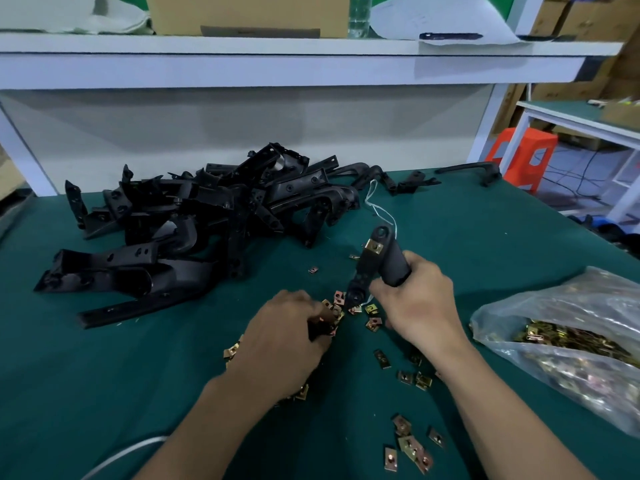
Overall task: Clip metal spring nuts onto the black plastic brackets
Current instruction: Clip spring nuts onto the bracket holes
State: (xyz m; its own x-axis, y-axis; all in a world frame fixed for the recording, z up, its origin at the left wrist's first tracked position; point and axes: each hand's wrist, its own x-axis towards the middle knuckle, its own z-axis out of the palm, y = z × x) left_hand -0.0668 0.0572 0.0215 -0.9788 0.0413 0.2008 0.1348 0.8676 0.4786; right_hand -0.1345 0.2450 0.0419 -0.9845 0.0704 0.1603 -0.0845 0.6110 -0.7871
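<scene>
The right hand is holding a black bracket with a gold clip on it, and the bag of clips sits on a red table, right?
No. The head view shows the table is green, not red. The right hand does hold a black bracket with a gold clip on it, and the bag of clips sits there.

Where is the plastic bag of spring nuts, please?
The bag lies on the green table at the right of the head view, beside the right hand.
</scene>
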